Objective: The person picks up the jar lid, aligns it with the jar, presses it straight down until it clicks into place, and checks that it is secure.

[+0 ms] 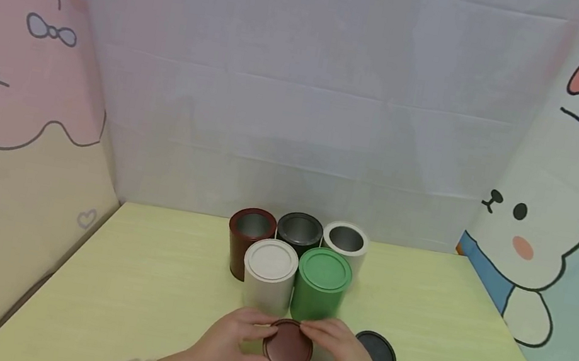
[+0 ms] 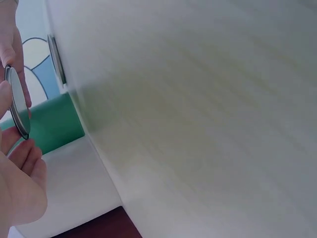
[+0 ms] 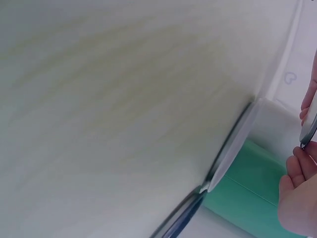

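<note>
A round dark red lid [image 1: 288,346] is held between both hands in front of the cans. My left hand [image 1: 234,338] grips its left edge, thumb at the near side and fingers at the far side. On the opposite edge my right hand [image 1: 348,359] pinches it the same way. The left wrist view shows the lid [image 2: 19,101] edge-on, raised off the table, with the left hand [image 2: 25,183] beneath it. Just beyond the lid stand a white can [image 1: 267,288] and a green can [image 1: 318,297], both with lids on.
Behind them are three open cans: dark red [image 1: 240,249], black [image 1: 300,231] and white [image 1: 356,262]. A black lid [image 1: 377,353] lies right of the right hand. A white lid [image 3: 237,144] lies beside it, mostly covered by that hand in the head view. Cartoon-printed walls flank the yellow table [image 1: 145,284].
</note>
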The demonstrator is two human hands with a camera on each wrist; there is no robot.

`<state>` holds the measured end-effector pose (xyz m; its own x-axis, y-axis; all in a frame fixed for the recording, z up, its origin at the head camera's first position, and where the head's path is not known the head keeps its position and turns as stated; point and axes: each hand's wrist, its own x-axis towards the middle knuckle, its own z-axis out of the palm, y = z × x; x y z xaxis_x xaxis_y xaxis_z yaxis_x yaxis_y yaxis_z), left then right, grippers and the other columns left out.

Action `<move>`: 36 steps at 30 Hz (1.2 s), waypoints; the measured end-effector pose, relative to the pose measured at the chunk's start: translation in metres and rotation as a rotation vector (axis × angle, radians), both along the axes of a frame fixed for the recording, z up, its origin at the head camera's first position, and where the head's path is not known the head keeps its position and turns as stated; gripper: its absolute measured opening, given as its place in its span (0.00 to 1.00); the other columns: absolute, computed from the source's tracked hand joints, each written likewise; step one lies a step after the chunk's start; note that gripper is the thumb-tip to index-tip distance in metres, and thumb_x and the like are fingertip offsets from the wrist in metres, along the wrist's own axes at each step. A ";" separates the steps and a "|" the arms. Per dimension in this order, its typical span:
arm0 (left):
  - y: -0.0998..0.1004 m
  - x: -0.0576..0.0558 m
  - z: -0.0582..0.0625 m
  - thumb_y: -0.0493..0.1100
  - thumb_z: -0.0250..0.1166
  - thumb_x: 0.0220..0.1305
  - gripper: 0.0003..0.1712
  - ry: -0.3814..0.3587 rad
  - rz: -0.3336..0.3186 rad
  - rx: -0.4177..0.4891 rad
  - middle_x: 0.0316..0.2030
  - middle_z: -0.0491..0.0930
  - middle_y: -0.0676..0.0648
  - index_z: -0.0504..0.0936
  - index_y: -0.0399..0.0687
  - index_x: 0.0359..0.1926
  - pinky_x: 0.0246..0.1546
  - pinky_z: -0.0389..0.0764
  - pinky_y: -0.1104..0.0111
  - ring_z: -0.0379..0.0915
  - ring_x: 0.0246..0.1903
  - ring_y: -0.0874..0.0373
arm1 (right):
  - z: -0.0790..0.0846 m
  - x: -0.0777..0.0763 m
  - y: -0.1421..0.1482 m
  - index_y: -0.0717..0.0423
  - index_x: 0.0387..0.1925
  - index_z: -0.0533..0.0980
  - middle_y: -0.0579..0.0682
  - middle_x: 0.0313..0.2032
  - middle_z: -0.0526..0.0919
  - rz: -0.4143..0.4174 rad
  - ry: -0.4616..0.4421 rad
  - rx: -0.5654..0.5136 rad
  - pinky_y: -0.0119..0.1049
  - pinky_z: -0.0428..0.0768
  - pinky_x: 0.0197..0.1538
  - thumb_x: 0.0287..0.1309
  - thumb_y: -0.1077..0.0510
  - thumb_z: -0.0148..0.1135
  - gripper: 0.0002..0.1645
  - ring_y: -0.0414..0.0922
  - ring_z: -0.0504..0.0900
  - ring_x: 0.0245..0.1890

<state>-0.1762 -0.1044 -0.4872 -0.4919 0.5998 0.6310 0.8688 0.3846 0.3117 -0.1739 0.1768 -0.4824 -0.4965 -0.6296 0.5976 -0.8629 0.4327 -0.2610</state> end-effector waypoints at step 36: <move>0.001 -0.009 0.059 0.45 0.82 0.45 0.29 0.170 -0.034 0.218 0.50 0.83 0.42 0.87 0.38 0.48 0.52 0.79 0.57 0.77 0.50 0.47 | 0.061 -0.018 -0.002 0.58 0.60 0.77 0.49 0.56 0.79 0.071 0.035 -0.128 0.38 0.73 0.55 0.55 0.45 0.73 0.35 0.46 0.74 0.54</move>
